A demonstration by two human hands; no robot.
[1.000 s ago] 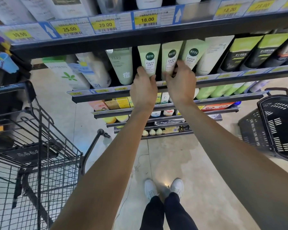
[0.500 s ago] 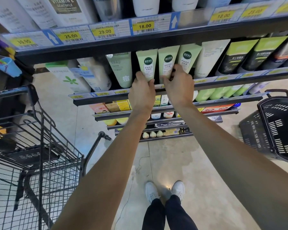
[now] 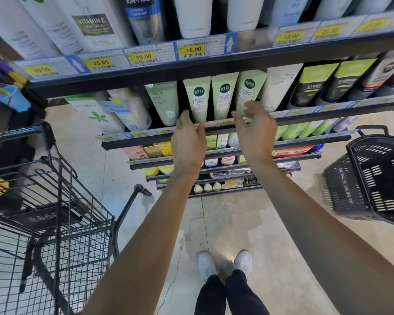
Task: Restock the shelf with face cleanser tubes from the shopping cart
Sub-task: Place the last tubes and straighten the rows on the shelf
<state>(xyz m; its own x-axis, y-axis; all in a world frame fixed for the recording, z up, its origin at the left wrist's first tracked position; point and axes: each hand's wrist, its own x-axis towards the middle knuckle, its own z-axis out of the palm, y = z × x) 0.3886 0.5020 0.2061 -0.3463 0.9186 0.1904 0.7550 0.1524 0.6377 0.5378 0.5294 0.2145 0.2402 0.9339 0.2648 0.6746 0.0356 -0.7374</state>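
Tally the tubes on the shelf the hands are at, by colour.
Light green with dark round logo: 3
Pale green, no logo: 1
White: 2
Black with lime top: 2
Total: 8 clearly visible; the dark ones at far right are too blurred to count.

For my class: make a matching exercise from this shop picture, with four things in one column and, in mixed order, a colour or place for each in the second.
Things:
1. shopping cart
2. basket
3. left hand
4. shoes

Descriptions:
A. white, on the floor at the bottom of the view
B. black plastic, at the right edge
C. at the shelf rail below the pale green tubes
D. black wire, at the lower left

Pairs: 1-D, 2-B, 3-C, 4-A
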